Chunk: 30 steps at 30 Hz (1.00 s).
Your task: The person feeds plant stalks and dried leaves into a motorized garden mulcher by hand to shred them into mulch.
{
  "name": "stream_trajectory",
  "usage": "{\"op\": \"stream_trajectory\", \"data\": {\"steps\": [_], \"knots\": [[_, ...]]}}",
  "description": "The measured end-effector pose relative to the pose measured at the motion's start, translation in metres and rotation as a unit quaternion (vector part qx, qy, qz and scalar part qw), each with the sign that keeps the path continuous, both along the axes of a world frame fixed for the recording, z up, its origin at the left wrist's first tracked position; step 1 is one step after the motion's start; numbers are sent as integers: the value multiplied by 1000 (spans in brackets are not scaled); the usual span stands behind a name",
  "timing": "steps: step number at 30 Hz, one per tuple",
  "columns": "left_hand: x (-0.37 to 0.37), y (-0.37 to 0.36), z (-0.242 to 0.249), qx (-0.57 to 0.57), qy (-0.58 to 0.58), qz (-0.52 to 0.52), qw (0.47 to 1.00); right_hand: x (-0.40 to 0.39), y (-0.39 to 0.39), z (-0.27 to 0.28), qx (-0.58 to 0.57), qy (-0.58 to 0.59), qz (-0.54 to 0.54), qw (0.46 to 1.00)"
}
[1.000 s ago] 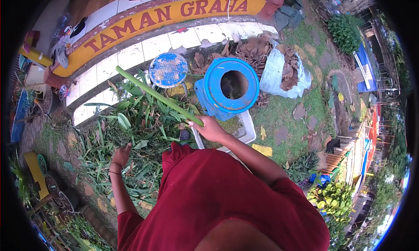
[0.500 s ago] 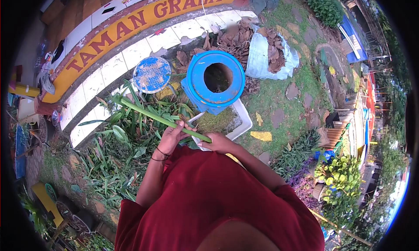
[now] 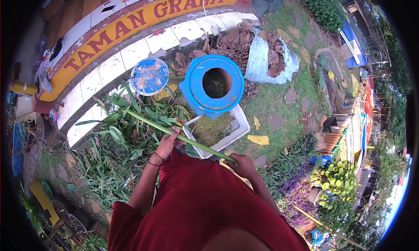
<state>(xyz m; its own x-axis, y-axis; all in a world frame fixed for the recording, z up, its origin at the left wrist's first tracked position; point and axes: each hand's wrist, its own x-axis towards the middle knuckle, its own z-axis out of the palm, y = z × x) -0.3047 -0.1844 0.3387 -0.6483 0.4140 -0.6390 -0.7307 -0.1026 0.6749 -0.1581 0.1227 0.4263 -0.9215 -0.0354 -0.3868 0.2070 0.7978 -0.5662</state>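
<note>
A long green plant stalk (image 3: 196, 145) slants across in front of my body. Its leafy far end lies over the heap of cut leaves at the left. My left hand (image 3: 170, 142) is closed around the stalk near its middle. At the lower right end, my right hand (image 3: 242, 164) grips the stalk's tip. Beyond the stalk is a white tub (image 3: 238, 137) with fine greenish material in it. A blue drum-shaped machine (image 3: 198, 96) with a round dark opening stands at the tub's far side.
A blue-topped round stool (image 3: 150, 76) stands left of the machine. Cut leaves (image 3: 118, 163) cover the ground at left. A pale sack (image 3: 258, 61) of dry brown leaves lies behind, near a tiled ledge (image 3: 135, 54). Shrubs (image 3: 340, 181) grow at right.
My right hand has moved right and toward me along with the stalk's end, away from my left hand. More of the stalk shows between my hands.
</note>
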Motion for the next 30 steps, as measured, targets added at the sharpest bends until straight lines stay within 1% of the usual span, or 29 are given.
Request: {"op": "stream_trajectory", "data": {"steps": [1,2,3,5,6,8,11,12,13,15,17,19,20,23,25,26,30], "knots": [[5,5,-1,3,-9,-11,1000,0,0,4,1,-1,1,1000],[10,8,-8,-13,-15,-48,999,2,2,7,2,4,-5,1000],[15,13,-7,-14,-23,-56,998,3,4,9,4,9,-11,1000],[21,18,-17,-15,-46,-100,994,8,12,12,25,-10,-9,1000],[24,20,-22,-14,-49,-98,994,10,15,13,31,-25,-11,999],[29,24,-34,-23,-67,-151,986,7,16,19,42,-64,-13,997],[35,27,-53,-4,-110,-161,981,6,23,7,14,-102,-19,994],[37,27,-61,-21,-120,-180,976,6,25,2,10,-137,-19,990],[37,26,-70,-24,-124,-181,975,6,27,-3,7,-142,-20,990],[42,25,-85,-38,-123,-234,964,11,30,-11,-20,-172,-29,984],[49,25,-100,-47,-129,-246,959,16,34,-23,-20,-190,-26,981],[64,22,-130,-48,-129,-275,951,19,39,-34,-8,-208,-9,978],[72,20,-142,-49,-132,-277,951,19,41,-38,-1,-236,-8,972],[84,11,-171,-83,-141,-266,950,18,48,-37,19,-239,-16,971],[85,2,-185,-137,-95,-272,948,23,54,-39,27,-240,-22,970],[82,-5,-193,-138,-94,-273,947,25,58,-40,35,-242,-28,969],[77,-37,-227,-178,-128,-273,937,28,76,-43,42,-243,-46,968]]}}
